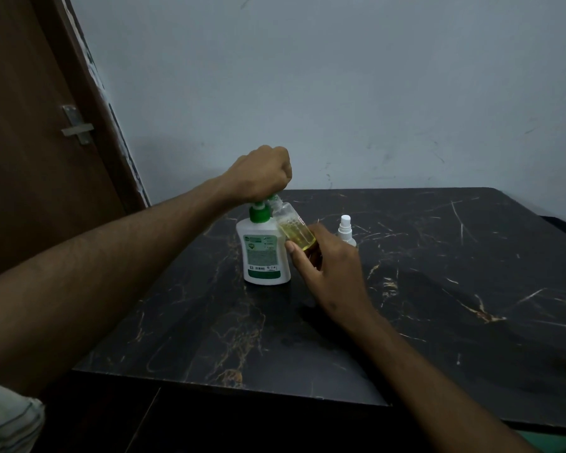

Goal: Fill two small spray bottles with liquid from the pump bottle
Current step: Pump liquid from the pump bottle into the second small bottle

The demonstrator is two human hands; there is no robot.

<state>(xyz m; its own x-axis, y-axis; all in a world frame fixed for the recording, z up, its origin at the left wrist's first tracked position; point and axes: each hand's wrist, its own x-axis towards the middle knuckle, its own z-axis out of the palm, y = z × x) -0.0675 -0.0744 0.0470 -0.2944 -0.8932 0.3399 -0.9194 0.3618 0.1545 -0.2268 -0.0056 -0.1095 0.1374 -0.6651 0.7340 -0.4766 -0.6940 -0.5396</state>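
Right, I see the pump bottle [266,253] standing upright on the dark marble table [438,289], near the far edge. The left hand [262,173] is fisted down over the green pump head, fingers curled round it. The right hand [324,256] grips a clear spray bottle [294,232], tilted with its open neck up under the pump, yellow liquid pooled in its lower half. A second, capped spray bottle [346,232] stands just behind the right hand.
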